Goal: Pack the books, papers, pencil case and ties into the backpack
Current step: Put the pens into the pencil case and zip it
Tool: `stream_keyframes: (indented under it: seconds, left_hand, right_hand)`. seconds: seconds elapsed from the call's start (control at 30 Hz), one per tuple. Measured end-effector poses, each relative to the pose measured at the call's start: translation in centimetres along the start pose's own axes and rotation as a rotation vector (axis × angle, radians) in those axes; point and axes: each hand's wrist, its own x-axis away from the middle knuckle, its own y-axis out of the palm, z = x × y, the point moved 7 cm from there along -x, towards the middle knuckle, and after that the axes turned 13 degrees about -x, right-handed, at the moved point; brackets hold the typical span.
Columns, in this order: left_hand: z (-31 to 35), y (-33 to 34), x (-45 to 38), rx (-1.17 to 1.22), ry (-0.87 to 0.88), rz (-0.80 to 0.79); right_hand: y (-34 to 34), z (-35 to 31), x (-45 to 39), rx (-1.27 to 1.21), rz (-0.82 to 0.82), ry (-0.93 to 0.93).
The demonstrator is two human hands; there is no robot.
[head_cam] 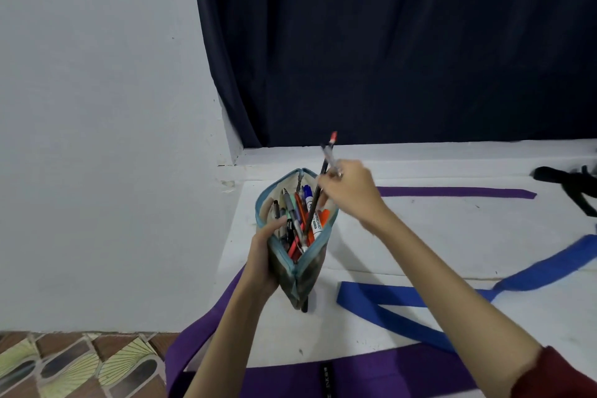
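My left hand grips the side of a green-grey pencil case with a blue zip edge, held upright and wide open above the white table. Several pens and markers stand inside it. My right hand pinches a black pencil with a red tip and a clear pen, their lower ends inside the case. A purple tie lies flat behind my right hand. A blue tie lies folded on the table at the right. Another purple tie runs along the near edge. The backpack is not clearly in view.
A black strap-like object lies at the far right edge of the table. A dark blue curtain hangs behind the table, and a pale wall stands at the left. Patterned floor tiles show at the lower left.
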Motion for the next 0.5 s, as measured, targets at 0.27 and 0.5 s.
stream_keyframes:
  seconds: [0.27,0.5]
  left_hand:
    - [0.4,1.4,0.3,-0.004,-0.006,0.011]
    - [0.3,1.7,0.1,-0.016,0.005,-0.020]
  right_hand:
    - [1.5,0.8,1.0,0.092,-0.170,0.110]
    - [-0.9,-0.3,-0.4,-0.128,0.130,-0.010]
